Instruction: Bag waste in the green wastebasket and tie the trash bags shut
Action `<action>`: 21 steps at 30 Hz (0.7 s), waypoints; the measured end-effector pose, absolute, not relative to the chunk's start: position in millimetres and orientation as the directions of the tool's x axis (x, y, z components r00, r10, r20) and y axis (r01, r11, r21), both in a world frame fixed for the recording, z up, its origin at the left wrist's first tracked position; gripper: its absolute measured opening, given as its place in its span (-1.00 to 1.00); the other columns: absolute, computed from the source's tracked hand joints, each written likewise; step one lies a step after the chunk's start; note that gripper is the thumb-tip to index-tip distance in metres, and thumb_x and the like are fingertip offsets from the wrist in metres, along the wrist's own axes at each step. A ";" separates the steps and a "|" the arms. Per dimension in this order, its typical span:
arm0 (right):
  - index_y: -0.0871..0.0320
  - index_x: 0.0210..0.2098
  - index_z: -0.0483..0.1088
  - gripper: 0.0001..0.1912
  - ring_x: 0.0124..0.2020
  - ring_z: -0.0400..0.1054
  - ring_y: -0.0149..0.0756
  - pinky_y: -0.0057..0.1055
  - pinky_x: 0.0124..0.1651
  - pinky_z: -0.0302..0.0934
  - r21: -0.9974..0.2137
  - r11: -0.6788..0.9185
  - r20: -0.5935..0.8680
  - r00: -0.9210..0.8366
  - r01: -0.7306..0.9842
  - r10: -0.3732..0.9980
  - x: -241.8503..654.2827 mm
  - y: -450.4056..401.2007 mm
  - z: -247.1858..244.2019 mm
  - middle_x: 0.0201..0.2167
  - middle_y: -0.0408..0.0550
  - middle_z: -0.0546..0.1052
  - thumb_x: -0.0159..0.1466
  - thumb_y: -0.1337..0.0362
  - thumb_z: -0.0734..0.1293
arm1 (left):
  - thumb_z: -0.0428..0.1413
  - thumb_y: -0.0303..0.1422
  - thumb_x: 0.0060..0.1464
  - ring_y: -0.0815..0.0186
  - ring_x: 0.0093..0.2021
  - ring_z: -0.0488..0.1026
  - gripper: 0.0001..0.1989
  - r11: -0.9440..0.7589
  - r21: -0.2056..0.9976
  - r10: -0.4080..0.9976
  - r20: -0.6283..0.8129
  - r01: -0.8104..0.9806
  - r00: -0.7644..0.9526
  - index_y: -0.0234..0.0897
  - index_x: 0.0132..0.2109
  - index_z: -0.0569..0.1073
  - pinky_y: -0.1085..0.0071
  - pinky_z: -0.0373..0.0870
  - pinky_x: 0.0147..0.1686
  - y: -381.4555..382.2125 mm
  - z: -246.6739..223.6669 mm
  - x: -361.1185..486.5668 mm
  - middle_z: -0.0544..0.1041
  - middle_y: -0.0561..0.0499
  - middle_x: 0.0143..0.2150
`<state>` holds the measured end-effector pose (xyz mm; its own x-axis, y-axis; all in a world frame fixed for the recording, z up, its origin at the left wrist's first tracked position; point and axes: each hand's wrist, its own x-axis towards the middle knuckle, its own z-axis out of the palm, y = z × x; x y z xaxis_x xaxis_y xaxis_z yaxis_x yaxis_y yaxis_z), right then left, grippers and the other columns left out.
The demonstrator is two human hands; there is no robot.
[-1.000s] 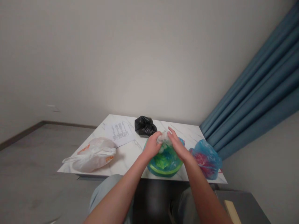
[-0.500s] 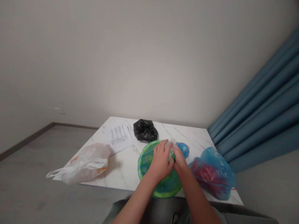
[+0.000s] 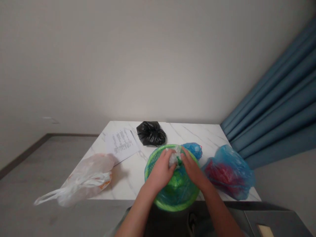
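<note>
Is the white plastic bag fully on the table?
Partly off: the bag lies on the marble table, its handle sticking out past the edge.

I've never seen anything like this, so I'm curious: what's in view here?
marble-patterned table: one, white with grey veins, in the middle
green plastic bowl: one, green, front of the table
crumpled clear plastic: one, see-through, over the bowl
small plastic bag: one, blue, behind the bowl
plastic bag with red contents: one, blue, right
plastic bag: one, white, left edge
plastic bag: one, black, back
printed paper sheet: one, white, back left
curtain: one, blue, right
left hand: one, on the clear plastic
right hand: one, on the clear plastic
</note>
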<state>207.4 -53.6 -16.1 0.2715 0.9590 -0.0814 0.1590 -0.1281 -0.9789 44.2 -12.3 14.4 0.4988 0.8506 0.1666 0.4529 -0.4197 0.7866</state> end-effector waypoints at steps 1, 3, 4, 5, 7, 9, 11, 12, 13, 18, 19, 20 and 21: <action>0.07 0.16 0.33 -0.48 -0.04 0.44 -0.12 -0.13 0.06 0.27 -0.964 -0.120 -0.032 0.346 0.238 0.938 212.1 -58.5 -10.5 -0.08 0.02 0.57 0.30 -0.03 0.23 | 0.09 -0.46 0.12 0.15 0.10 0.40 -0.61 -0.406 0.771 0.861 0.142 0.491 0.488 -0.17 0.11 0.37 0.20 0.29 0.15 -13.0 12.5 43.8 0.43 -0.11 0.07; 0.11 0.08 0.35 -0.55 -0.11 0.44 -0.15 -0.17 0.05 0.24 -0.943 -0.086 0.090 0.496 0.321 0.864 221.5 -65.1 1.3 -0.18 0.01 0.57 0.33 0.00 0.18 | 0.14 -0.36 0.12 0.10 0.10 0.42 -0.56 -0.377 0.742 0.863 0.063 0.554 0.501 -0.16 0.15 0.36 0.19 0.31 0.13 -16.1 7.7 43.3 0.44 -0.14 0.10; 0.12 -0.01 0.38 -0.60 -0.14 0.44 -0.17 -0.19 0.03 0.24 -0.942 -0.065 0.140 0.560 0.330 0.817 226.7 -66.2 6.0 -0.23 0.00 0.57 0.34 0.01 0.16 | 0.17 -0.29 0.10 0.07 0.12 0.42 -0.50 -0.368 0.729 0.851 0.014 0.577 0.525 -0.14 0.20 0.34 0.18 0.31 0.13 -18.1 5.3 43.4 0.44 -0.15 0.13; 0.14 -0.10 0.40 -0.63 -0.16 0.43 -0.19 -0.22 0.00 0.24 -0.942 -0.049 0.178 0.615 0.333 0.768 232.5 -65.9 9.0 -0.26 -0.01 0.55 0.33 0.02 0.15 | 0.22 -0.21 0.06 0.03 0.15 0.41 -0.40 -0.361 0.716 0.837 -0.032 0.597 0.546 -0.12 0.25 0.31 0.16 0.30 0.14 -20.0 3.5 43.6 0.43 -0.17 0.17; 0.14 -0.22 0.40 -0.67 -0.18 0.41 -0.20 -0.26 -0.02 0.24 -0.944 -0.055 0.199 0.696 0.324 0.689 245.8 -61.2 8.7 -0.27 -0.02 0.54 0.29 0.04 0.17 | 0.26 -0.07 -0.01 -0.05 0.24 0.33 -0.21 -0.360 0.690 0.822 -0.085 0.628 0.564 -0.11 0.33 0.23 0.11 0.25 0.19 -22.3 2.7 44.1 0.38 -0.20 0.26; 0.15 -0.24 0.41 -0.68 -0.18 0.40 -0.21 -0.28 -0.04 0.24 -0.956 -0.104 0.141 0.738 0.275 0.660 259.6 -53.4 1.0 -0.25 -0.02 0.54 0.26 0.05 0.18 | 0.18 0.00 0.07 -0.05 0.25 0.32 -0.26 -0.356 0.688 0.847 -0.048 0.632 0.529 -0.16 0.33 0.24 0.10 0.24 0.20 -20.4 6.2 42.9 0.37 -0.21 0.27; 0.15 -0.24 0.42 -0.67 -0.19 0.42 -0.21 -0.31 -0.09 0.26 -0.970 -0.198 -0.027 0.741 0.144 0.671 270.7 -45.9 -9.3 -0.22 0.00 0.55 0.25 0.08 0.16 | 0.03 -0.07 0.22 0.05 0.18 0.40 -0.48 -0.332 0.716 0.903 0.053 0.614 0.427 -0.24 0.22 0.36 0.16 0.28 0.17 -13.3 12.1 38.1 0.45 -0.20 0.19; 0.16 -0.23 0.42 -0.66 -0.20 0.43 -0.21 -0.32 -0.12 0.28 -0.963 -0.263 -0.145 0.722 0.053 0.676 274.3 -43.2 -13.6 -0.22 0.01 0.56 0.25 0.08 0.15 | -0.02 -0.14 0.26 0.09 0.11 0.44 -0.57 -0.309 0.729 0.932 0.105 0.611 0.346 -0.27 0.14 0.42 0.19 0.31 0.14 -8.1 14.8 34.0 0.50 -0.19 0.12; 0.16 -0.23 0.43 -0.65 -0.23 0.45 -0.21 -0.32 -0.15 0.29 -0.943 -0.330 -0.268 0.684 -0.041 0.679 276.6 -41.6 -17.0 -0.23 0.03 0.57 0.26 0.08 0.14 | -0.05 -0.21 0.26 0.11 0.06 0.46 -0.64 -0.277 0.732 0.956 0.144 0.622 0.256 -0.29 0.06 0.45 0.21 0.33 0.11 -2.3 16.6 28.7 0.52 -0.19 0.06; 0.17 -0.16 0.45 -0.49 -0.42 0.47 -0.21 -0.31 -0.29 0.33 -0.818 -0.531 -0.573 0.412 -0.223 0.709 274.5 -45.2 -21.6 -0.41 0.00 0.58 0.34 -0.08 0.08 | -0.11 -0.37 0.18 0.03 0.09 0.43 -0.65 0.043 0.732 0.999 -0.013 0.680 -0.050 -0.38 0.02 0.43 0.16 0.30 0.10 23.1 8.0 -4.1 0.50 -0.28 0.03; 0.16 -0.16 0.46 -0.47 -0.44 0.46 -0.21 -0.32 -0.31 0.33 -0.809 -0.546 -0.585 0.369 -0.215 0.722 273.2 -46.4 -22.9 -0.44 -0.01 0.58 0.35 -0.10 0.07 | -0.12 -0.37 0.18 0.01 0.09 0.43 -0.63 0.116 0.743 0.993 -0.098 0.659 -0.064 -0.40 0.04 0.41 0.16 0.30 0.08 25.2 4.5 -9.7 0.51 -0.30 0.02; 0.15 -0.19 0.47 -0.45 -0.45 0.46 -0.21 -0.33 -0.31 0.33 -0.806 -0.553 -0.591 0.323 -0.210 0.739 272.0 -47.1 -24.9 -0.47 -0.02 0.57 0.36 -0.11 0.05 | -0.14 -0.36 0.18 0.00 0.08 0.44 -0.62 0.171 0.760 0.983 -0.174 0.627 -0.056 -0.41 0.04 0.40 0.15 0.31 0.06 26.2 1.3 -14.6 0.51 -0.32 0.01; 0.15 -0.22 0.49 -0.43 -0.45 0.46 -0.22 -0.33 -0.30 0.33 -0.808 -0.551 -0.590 0.278 -0.210 0.758 271.0 -47.3 -27.6 -0.48 -0.03 0.57 0.37 -0.11 0.04 | -0.14 -0.34 0.19 -0.02 0.06 0.45 -0.61 0.217 0.776 0.969 -0.244 0.593 -0.035 -0.41 0.05 0.39 0.13 0.33 0.02 26.1 -1.2 -18.9 0.52 -0.33 0.00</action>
